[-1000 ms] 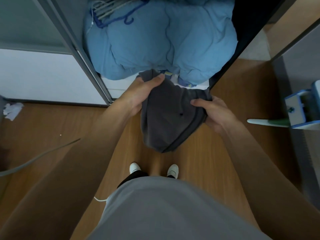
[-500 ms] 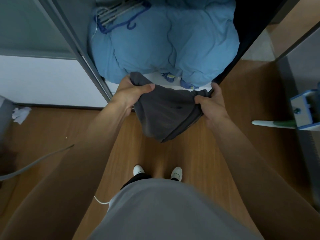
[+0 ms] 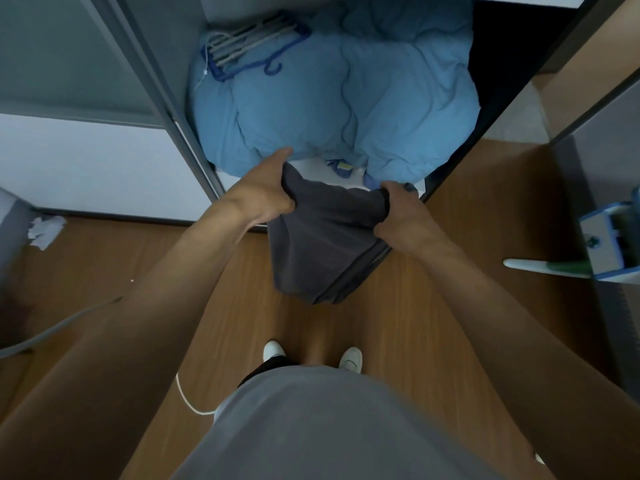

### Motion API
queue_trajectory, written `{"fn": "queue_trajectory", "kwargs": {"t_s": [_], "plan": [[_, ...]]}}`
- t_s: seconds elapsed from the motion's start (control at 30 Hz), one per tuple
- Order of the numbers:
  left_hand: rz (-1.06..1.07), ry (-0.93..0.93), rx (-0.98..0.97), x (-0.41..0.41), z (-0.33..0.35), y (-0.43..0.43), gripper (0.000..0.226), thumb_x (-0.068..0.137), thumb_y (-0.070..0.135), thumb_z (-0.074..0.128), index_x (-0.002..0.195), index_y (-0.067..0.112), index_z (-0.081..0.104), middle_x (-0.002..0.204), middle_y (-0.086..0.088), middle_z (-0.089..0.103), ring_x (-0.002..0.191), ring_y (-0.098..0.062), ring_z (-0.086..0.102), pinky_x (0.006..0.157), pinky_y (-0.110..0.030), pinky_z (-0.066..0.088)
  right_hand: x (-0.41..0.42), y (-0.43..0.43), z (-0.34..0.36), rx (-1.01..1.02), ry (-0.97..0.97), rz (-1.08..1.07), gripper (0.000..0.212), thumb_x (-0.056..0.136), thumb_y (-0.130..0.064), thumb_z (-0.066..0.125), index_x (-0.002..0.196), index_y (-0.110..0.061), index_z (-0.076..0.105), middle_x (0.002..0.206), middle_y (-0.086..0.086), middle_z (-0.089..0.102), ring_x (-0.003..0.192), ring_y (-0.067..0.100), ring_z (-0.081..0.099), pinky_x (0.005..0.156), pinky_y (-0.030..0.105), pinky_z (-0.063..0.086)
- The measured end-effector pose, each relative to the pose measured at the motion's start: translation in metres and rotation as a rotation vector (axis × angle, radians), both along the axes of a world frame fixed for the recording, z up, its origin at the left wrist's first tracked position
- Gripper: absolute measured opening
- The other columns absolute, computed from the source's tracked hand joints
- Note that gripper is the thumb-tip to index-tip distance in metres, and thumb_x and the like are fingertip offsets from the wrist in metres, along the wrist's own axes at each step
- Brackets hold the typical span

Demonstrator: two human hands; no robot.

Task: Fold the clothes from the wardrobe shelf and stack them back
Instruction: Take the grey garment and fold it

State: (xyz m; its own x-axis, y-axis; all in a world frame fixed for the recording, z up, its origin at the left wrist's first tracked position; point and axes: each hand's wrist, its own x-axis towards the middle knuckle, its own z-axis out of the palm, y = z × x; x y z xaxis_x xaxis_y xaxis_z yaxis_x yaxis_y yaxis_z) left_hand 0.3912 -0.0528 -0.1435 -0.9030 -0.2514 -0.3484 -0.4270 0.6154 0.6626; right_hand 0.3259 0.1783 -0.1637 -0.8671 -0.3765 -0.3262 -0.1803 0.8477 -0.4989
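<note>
A dark grey garment (image 3: 322,244) hangs folded between my hands in front of the open wardrobe. My left hand (image 3: 263,195) grips its upper left corner, with the index finger stretched toward the shelf. Bunched cloth at the upper right corner is held in my right hand (image 3: 401,220). The garment's lower end droops above the wooden floor. Just beyond it is the white wardrobe shelf (image 3: 311,169), at its front edge.
A big light blue duvet (image 3: 332,98) fills the shelf, with blue and grey hangers (image 3: 249,46) on top. The grey door frame (image 3: 166,98) stands at left. A blue and white stand (image 3: 609,244) sits at right. Crumpled paper (image 3: 45,230) and cables lie on the floor.
Both hands have moved the garment up and forward toward the shelf edge. Both grips have stayed on the garment.
</note>
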Motion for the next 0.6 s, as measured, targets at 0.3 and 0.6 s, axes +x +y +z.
{"fn": "queue_trajectory", "kwargs": {"t_s": [0.3, 0.6], "plan": [[0.041, 0.127, -0.402, 0.006, 0.001, 0.011, 0.03, 0.072, 0.032, 0.077, 0.1, 0.027, 0.069, 0.101, 0.002, 0.068, 0.097, -0.023, 0.062, 0.076, -0.032, 0.046, -0.011, 0.006, 0.0, 0.073, 0.312, -0.01, 0.026, 0.086, 0.0, 0.057, 0.106, -0.01, 0.071, 0.123, 0.015, 0.048, 0.112, 0.03, 0.051, 0.079, 0.031, 0.044], [0.12, 0.532, 0.403, 0.011, 0.006, -0.031, 0.028, 0.067, 0.022, 0.079, 0.095, 0.024, 0.072, 0.118, 0.004, 0.064, 0.116, -0.009, 0.059, 0.099, -0.014, 0.043, -0.021, 0.004, 0.049, -0.513, 0.071, -0.12, 0.016, 0.078, 0.004, 0.056, 0.076, -0.005, 0.069, 0.071, 0.004, 0.061, 0.062, 0.006, 0.055, 0.057, 0.025, 0.042]]}}
